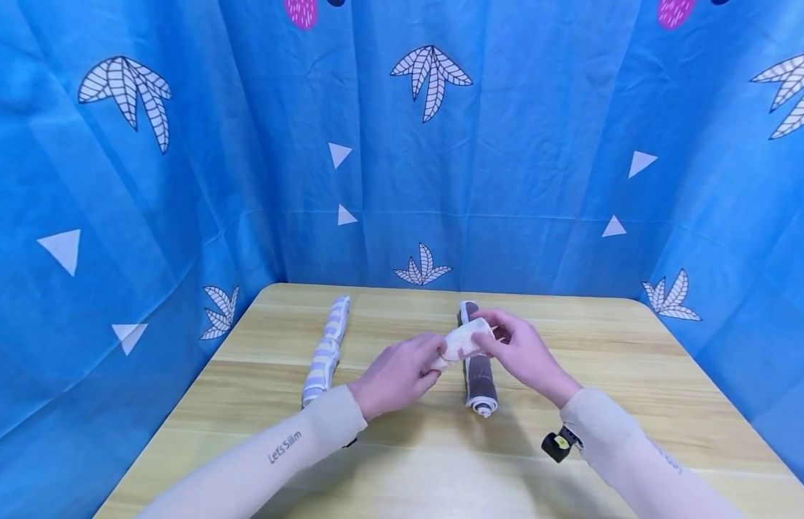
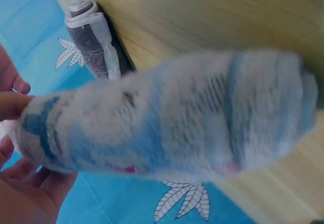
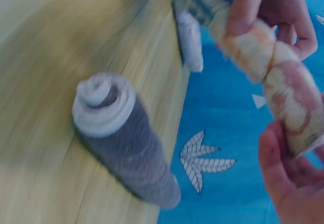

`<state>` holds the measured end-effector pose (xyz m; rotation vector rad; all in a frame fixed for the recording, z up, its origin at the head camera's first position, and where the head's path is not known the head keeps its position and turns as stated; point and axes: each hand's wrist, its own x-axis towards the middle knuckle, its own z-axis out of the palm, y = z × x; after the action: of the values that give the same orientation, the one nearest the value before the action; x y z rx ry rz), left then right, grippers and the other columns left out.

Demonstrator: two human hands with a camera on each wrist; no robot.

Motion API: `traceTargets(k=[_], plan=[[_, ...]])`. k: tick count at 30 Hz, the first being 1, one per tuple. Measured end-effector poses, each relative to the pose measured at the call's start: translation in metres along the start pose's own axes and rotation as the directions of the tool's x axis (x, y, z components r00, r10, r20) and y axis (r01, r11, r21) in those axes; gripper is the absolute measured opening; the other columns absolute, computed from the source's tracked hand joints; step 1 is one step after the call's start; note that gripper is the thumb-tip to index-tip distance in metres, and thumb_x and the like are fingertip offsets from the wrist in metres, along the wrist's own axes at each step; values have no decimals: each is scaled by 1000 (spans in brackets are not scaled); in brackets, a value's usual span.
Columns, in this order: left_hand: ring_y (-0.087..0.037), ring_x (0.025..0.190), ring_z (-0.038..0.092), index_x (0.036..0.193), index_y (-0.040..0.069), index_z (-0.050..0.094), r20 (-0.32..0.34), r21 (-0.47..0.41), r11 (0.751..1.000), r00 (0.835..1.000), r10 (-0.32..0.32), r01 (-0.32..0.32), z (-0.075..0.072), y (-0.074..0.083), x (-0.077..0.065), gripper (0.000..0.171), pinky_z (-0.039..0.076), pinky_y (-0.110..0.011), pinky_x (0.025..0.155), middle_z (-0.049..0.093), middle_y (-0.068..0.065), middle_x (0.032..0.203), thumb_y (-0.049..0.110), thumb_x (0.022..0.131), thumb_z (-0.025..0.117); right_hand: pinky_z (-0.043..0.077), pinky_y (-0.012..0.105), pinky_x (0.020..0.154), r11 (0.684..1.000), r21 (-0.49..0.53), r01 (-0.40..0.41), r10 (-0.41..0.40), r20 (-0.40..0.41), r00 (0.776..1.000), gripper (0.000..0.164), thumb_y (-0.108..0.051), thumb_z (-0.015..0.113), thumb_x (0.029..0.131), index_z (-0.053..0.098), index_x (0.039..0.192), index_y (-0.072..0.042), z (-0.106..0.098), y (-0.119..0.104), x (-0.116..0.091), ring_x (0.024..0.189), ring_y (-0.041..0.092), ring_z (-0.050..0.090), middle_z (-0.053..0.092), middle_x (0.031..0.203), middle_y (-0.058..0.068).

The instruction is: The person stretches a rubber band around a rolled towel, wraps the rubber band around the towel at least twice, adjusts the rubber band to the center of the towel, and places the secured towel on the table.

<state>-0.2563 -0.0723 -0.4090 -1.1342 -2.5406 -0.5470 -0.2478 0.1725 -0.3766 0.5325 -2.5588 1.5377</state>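
A rolled towel [image 1: 463, 342], pale with a coloured print, is held in the air above the table by both hands. My left hand [image 1: 400, 373] grips it around the nearer left part. The right hand [image 1: 521, 352] pinches its far right end between thumb and fingers. In the right wrist view a thin line circles the patterned towel [image 3: 296, 100] between the two hands; whether it is a band I cannot tell. Blue patches show on the towel [image 2: 167, 120] in the left wrist view. Below and behind the hands lies a dark grey-brown rolled towel [image 1: 480, 378] with white edges.
A striped white and lavender rolled towel [image 1: 324, 355] lies on the left of the wooden table [image 1: 389, 310], partly behind the left forearm. Blue curtains [image 1: 538, 144] with leaf prints hang along the back and sides.
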Motion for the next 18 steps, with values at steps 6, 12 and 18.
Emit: traceTargets(k=[6, 12, 18], plan=[[-9, 74, 54, 117, 26, 52, 70, -146, 982, 992, -107, 117, -6, 0, -1, 28, 48, -21, 63, 59, 10, 97, 21, 94, 68, 57, 30, 73, 974, -50, 222, -220, 39, 975, 50, -12, 70, 93, 58, 141, -20, -4, 9, -4, 88, 23, 64, 64, 127, 8], [-12, 81, 57, 113, 31, 51, 126, -263, 947, 979, -158, 187, -9, -2, -1, 26, 49, -25, 67, 61, 10, 99, 23, 95, 67, 56, 31, 79, 929, -143, 342, -326, 125, 937, 53, -7, 75, 87, 62, 136, -22, -6, 13, -3, 102, 17, 59, 61, 134, 2], [-12, 91, 60, 113, 31, 51, 168, -331, 924, 976, -141, 190, -8, -7, 1, 27, 51, -28, 78, 63, 8, 109, 20, 95, 67, 53, 30, 87, 903, -216, 370, -342, 156, 927, 44, -10, 77, 87, 67, 127, -26, -5, 16, -3, 108, 15, 58, 63, 128, -3]])
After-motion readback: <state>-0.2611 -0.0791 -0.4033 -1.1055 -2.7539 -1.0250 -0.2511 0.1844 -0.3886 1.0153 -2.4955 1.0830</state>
